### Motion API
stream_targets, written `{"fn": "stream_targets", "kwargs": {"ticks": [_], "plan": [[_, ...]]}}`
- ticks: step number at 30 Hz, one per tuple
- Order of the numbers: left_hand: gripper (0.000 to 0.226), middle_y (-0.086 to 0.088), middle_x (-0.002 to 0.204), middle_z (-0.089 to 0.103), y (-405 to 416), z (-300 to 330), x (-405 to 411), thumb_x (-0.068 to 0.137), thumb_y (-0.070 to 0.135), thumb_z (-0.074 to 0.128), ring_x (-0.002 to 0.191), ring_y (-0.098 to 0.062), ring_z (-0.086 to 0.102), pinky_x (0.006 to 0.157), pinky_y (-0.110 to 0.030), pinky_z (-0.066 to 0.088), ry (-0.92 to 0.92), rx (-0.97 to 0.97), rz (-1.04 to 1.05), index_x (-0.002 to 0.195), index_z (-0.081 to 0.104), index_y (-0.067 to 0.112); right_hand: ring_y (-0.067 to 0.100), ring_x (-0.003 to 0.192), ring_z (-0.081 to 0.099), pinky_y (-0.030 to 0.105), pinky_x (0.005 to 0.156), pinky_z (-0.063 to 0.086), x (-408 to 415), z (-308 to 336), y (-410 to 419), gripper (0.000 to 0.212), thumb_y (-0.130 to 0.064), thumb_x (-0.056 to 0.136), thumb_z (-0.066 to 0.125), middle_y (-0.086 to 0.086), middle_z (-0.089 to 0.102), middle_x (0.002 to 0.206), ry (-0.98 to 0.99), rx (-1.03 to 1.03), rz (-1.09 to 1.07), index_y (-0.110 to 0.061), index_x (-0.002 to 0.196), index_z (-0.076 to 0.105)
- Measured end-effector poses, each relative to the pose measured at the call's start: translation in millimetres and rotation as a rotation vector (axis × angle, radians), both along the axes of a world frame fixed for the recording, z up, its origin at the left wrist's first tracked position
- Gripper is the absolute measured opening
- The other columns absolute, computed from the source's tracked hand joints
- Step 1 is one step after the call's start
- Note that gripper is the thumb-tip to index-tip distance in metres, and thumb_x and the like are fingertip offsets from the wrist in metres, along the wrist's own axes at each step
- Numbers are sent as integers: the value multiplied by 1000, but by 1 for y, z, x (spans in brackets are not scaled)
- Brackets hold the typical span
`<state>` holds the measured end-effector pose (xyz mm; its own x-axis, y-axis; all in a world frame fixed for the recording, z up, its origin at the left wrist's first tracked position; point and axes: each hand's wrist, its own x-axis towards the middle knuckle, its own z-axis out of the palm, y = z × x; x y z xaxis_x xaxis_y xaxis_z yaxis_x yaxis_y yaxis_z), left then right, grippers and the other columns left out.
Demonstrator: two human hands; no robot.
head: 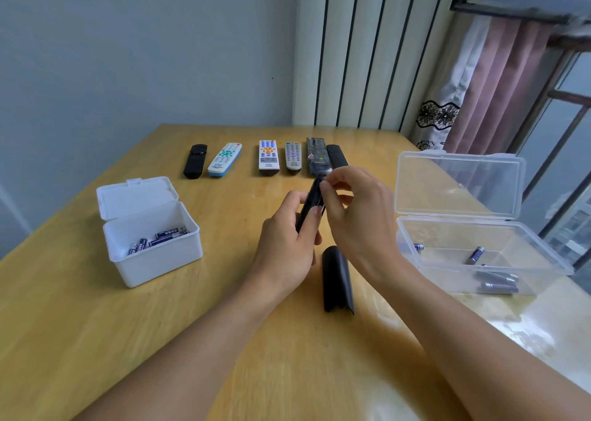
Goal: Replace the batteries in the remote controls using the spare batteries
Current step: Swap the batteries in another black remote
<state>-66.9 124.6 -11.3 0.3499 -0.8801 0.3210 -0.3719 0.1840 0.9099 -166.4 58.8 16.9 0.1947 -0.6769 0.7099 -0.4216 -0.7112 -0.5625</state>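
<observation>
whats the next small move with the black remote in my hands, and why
Probably finish the battery step at the open compartment: the left hand grips the slim black remote tilted up, while the right hand pinches at its upper part; whether it holds a battery is unclear. The black curved battery cover lies on the wooden table, so it goes back afterwards.

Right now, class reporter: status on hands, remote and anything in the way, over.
Left hand grips black remote. Right hand pinching at its upper end. Cover off, on table. Nothing blocking.
</observation>
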Motion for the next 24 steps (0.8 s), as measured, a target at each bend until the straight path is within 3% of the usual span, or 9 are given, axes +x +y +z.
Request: {"fn": "stream_targets", "kwargs": {"ticks": [2, 8, 12, 16, 21, 24], "plan": [[10, -1, 67, 62, -1, -3, 2, 106, 32, 46, 47, -12, 54, 44, -30, 44, -58, 9, 7, 109, 54, 29, 7, 81, 66, 18, 71, 53, -1, 0, -2, 9, -15, 93, 66, -6, 67, 86, 28, 38, 10, -20, 86, 65], [9, -8, 72, 64, -2, 0, 5, 105, 33, 47, 49, -15, 57, 40, -27, 48, -78, 80, -25, 112, 53, 30, 8, 92, 65, 31, 78, 57, -6, -4, -11, 10, -16, 97, 61, -6, 67, 88, 38, 193, 87, -20, 88, 58], [8, -12, 74, 65, -3, 3, 7, 106, 32, 45, 47, -18, 60, 40, -30, 51, 5, 139, -14, 109, 52, 28, 8, 95, 65, 26, 78, 52, -5, -6, -11, 9, -18, 98, 60, -7, 68, 91, 34, 230, 130, -20, 90, 59], [8, -11, 75, 65, -3, 5, 10, 106, 33, 45, 48, -19, 61, 42, -30, 52, 18, 162, -24, 108, 51, 28, 3, 93, 66, 15, 74, 49, -3, -6, -10, 5, -21, 96, 65, -9, 70, 91, -15, 251, 115, -18, 93, 63], [8, -13, 74, 64, -3, 6, 9, 106, 33, 45, 47, -20, 59, 41, -31, 51, 55, 155, -15, 105, 50, 27, 2, 88, 70, 28, 84, 58, -4, -8, -6, 12, -23, 92, 73, -13, 74, 90, -129, 274, 123, -21, 103, 76], [9, -11, 74, 64, -2, 7, 12, 106, 35, 45, 48, -19, 59, 42, -30, 50, 77, 172, -12, 104, 50, 27, 1, 86, 70, 24, 81, 58, -1, -8, -2, 9, -22, 89, 75, -16, 74, 90, -145, 260, 120, -23, 98, 78]]}}
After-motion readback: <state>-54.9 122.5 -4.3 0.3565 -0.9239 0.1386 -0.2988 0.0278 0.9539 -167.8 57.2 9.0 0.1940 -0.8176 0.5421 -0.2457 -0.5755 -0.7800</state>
